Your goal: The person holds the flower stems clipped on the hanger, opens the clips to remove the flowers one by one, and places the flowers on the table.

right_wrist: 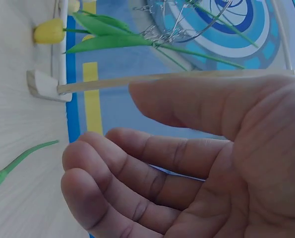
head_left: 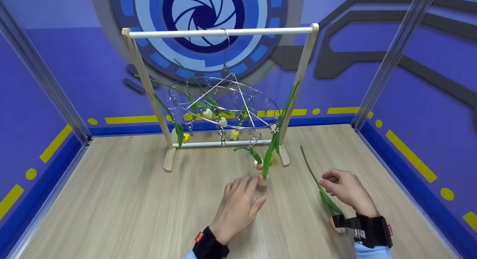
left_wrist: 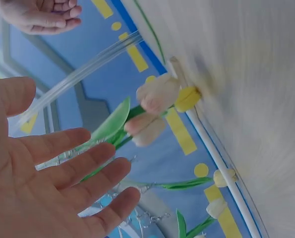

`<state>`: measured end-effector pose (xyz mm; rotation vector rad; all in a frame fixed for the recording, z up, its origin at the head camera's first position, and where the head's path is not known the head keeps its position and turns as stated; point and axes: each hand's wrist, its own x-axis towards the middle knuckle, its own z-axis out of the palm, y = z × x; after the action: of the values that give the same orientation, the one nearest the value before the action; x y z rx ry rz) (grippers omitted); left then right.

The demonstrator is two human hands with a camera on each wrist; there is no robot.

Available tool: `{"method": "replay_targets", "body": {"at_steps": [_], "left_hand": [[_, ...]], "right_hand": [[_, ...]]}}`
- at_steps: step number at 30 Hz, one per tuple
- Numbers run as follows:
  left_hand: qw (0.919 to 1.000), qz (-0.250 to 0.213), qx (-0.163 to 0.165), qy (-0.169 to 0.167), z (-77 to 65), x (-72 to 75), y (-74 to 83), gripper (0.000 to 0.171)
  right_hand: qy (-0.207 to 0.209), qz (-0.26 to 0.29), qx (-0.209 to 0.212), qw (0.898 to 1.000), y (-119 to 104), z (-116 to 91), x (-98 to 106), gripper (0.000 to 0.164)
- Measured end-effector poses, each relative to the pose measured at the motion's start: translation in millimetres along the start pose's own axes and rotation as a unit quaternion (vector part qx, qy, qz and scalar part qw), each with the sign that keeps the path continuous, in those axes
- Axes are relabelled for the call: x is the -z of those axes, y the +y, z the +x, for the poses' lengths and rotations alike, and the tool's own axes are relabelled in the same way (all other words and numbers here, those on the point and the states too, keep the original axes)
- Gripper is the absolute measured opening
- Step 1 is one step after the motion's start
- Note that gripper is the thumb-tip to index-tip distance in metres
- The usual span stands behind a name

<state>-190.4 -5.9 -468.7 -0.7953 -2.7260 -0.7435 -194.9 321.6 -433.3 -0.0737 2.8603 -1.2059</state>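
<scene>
My left hand (head_left: 236, 208) has its fingers stretched out, just in front of a pink-white tulip (head_left: 262, 179) hanging head down. Nothing lies in its palm in the left wrist view. My right hand (head_left: 346, 188) hangs with loosely curled fingers, holding nothing. Beside it, a loose artificial tulip (head_left: 328, 202) lies on the table, its head partly hidden by the wrist strap. A round wire clip hanger (head_left: 238, 128) carries several upside-down tulips, among them a yellow tulip (right_wrist: 49, 31) and a pale pink tulip (left_wrist: 158, 92).
The hanger hooks over the white top bar (head_left: 261, 31) of a wooden stand (head_left: 303, 61). The stand's feet rest on the wood-grain table (head_left: 123, 199). Blue printed panels (head_left: 439, 113) wall in the back and both sides, with metal posts at the corners.
</scene>
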Motion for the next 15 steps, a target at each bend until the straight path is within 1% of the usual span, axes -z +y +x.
{"method": "replay_targets", "body": {"at_steps": [2, 4, 7, 11, 15], "left_hand": [[0.9998, -0.016, 0.006, 0.006, 2.1, 6.4, -1.4, 0.054], [0.9995, -0.024, 0.007, 0.019, 4.4, 12.5, -2.6, 0.055], [0.998, -0.034, 0.0, 0.053, 8.3, 21.0, -4.2, 0.056], [0.9936, -0.051, -0.009, 0.1, 14.6, 28.2, -6.3, 0.054], [0.9886, -0.074, -0.01, 0.13, 21.1, 32.5, -7.7, 0.046]], "right_hand": [[0.007, -0.005, 0.014, 1.0, -6, -2, -1, 0.031], [0.012, -0.01, 0.024, 1.0, -12, -4, -2, 0.03], [0.022, -0.02, 0.039, 0.999, -23, -6, -4, 0.026], [0.029, -0.027, 0.057, 0.998, -37, -6, -9, 0.024], [0.042, -0.025, 0.085, 0.995, -52, -4, -17, 0.022]]}}
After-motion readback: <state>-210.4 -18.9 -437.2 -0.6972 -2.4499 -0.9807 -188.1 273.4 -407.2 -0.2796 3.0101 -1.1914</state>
